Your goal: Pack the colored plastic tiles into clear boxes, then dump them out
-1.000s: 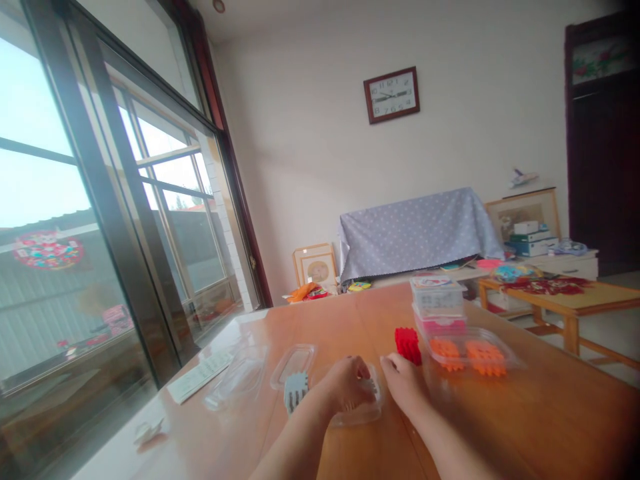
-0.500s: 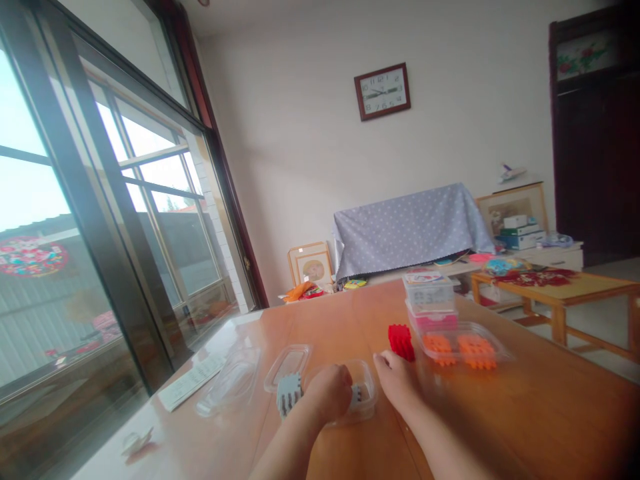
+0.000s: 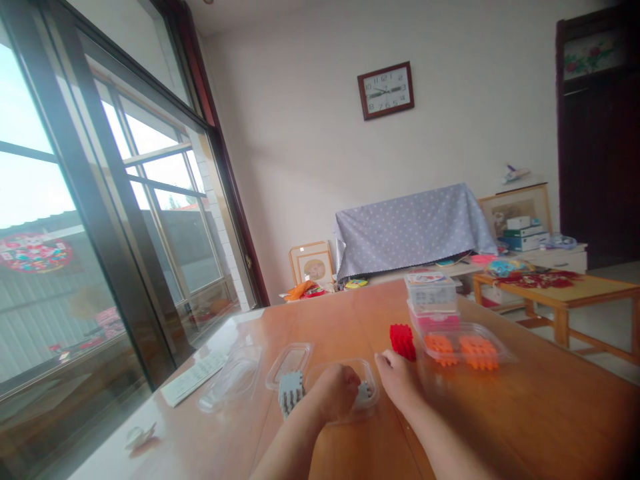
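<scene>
I look across a wooden bench (image 3: 367, 457), a clock (image 3: 386, 91) hanging on the wall beyond my hands. My left hand (image 3: 340, 389) curls over a clear tray (image 3: 373, 399), and a grey piece (image 3: 365, 389) shows inside it, just right of the knuckles. The fingertips are hidden, so I cannot tell whether they grip anything. My right hand (image 3: 397, 378) is loosely curled just beside the tray; its palm is out of sight, so I cannot tell there either. A grey stack (image 3: 291, 392) sits just left of my left wrist, a red stack (image 3: 401, 342) just beyond my right hand. To me, a sideways swing of that wrist could topple the grey stack, the right hand drifting forward could bump the red one, and pressure on the rim could tip the thin tray.
</scene>
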